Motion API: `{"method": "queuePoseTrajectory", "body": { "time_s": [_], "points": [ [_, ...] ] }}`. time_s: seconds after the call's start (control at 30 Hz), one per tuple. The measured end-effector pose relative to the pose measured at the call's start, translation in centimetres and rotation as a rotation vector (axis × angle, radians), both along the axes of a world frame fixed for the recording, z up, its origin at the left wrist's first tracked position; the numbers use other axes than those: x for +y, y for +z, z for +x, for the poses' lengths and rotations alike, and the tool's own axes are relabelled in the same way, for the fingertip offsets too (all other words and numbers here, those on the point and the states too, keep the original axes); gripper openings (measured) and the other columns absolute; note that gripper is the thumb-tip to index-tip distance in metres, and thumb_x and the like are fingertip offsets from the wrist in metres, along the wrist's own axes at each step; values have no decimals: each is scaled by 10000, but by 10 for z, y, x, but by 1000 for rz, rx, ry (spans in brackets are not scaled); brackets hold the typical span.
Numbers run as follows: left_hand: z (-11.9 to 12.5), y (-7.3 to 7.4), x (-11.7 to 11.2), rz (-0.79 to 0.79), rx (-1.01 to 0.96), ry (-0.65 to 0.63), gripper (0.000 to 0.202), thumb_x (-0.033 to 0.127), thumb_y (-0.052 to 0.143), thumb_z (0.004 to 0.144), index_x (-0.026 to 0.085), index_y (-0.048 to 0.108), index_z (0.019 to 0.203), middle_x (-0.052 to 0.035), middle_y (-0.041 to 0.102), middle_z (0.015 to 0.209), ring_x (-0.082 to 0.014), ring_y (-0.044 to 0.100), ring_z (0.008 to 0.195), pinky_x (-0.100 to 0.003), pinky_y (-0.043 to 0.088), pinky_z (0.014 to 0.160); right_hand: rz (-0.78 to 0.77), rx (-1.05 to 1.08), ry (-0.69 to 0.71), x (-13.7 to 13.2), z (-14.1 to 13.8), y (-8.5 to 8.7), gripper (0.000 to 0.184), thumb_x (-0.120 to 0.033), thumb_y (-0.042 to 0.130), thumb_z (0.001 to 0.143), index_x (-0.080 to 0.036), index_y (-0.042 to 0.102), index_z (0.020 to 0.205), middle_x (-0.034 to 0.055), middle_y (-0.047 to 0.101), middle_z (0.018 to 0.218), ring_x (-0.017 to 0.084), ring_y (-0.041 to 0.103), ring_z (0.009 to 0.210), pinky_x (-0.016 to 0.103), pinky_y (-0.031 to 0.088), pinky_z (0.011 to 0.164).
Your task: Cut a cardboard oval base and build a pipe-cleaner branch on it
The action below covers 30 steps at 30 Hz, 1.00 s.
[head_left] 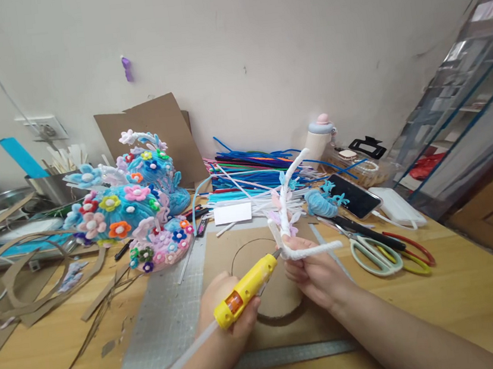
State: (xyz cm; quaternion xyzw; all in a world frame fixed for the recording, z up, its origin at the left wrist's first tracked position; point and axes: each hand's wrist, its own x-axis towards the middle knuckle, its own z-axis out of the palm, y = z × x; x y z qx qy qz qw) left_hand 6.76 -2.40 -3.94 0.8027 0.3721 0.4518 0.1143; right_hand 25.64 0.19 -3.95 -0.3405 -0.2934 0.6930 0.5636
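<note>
My left hand (pixel 228 309) is closed round a yellow glue gun (pixel 245 289) with a clear glue stick trailing from its back; the nozzle points up and right. My right hand (pixel 314 275) pinches a white pipe-cleaner branch (pixel 291 203) that stands upright, with small pink and blue flowers on it and one arm sticking out to the right. The glue gun's tip touches the base of the branch, just above my right fingers. Both hands hover over a brown cardboard sheet (pixel 219 253) with a drawn circle, lying on a grey cutting mat (pixel 164 320).
Fluffy blue ornaments covered in coloured flowers (pixel 128 211) stand at left. A heap of coloured pipe cleaners (pixel 250 178) lies behind. Scissors (pixel 374 252), a phone (pixel 355 195), a bottle (pixel 319 136) and a white box (pixel 397 205) sit at right. Cardboard rings and scraps (pixel 24 277) lie at left.
</note>
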Motion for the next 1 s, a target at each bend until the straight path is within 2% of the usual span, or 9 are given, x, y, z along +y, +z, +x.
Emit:
{"method": "queuePoseTrajectory", "body": {
  "time_s": [0.13, 0.23, 0.67, 1.0],
  "points": [
    [-4, 4, -2, -64, -26, -82, 183, 274, 419, 886, 204, 515, 748, -16, 572, 683, -170, 531, 645, -330, 428, 617, 0, 2, 5, 1, 0, 0, 372, -408, 693, 738, -168, 453, 587, -88, 345, 447, 23, 174, 376, 201, 97, 385],
    [-7, 8, -4, -56, -77, -133, 168, 265, 422, 884, 193, 560, 820, -36, 621, 750, -176, 567, 704, -353, 451, 683, 12, 11, 5, 1, 0, -1, 365, -401, 692, 741, -170, 454, 589, -86, 349, 456, 26, 177, 381, 204, 100, 389],
    [-6, 7, -2, 27, -87, -123, 133, 251, 442, 874, 193, 538, 801, -22, 596, 693, -160, 547, 637, -339, 447, 650, 19, -25, 11, -1, -2, -4, 380, -407, 693, 746, -171, 447, 579, -87, 346, 446, 26, 172, 372, 211, 89, 384],
    [-4, 8, 0, -14, -39, -79, 104, 184, 459, 847, 207, 503, 756, 1, 570, 680, -147, 531, 637, -306, 422, 627, 18, -27, 2, 0, -2, -4, 365, -401, 691, 752, -165, 467, 588, -83, 355, 446, 26, 174, 380, 207, 91, 387]
  ]
}}
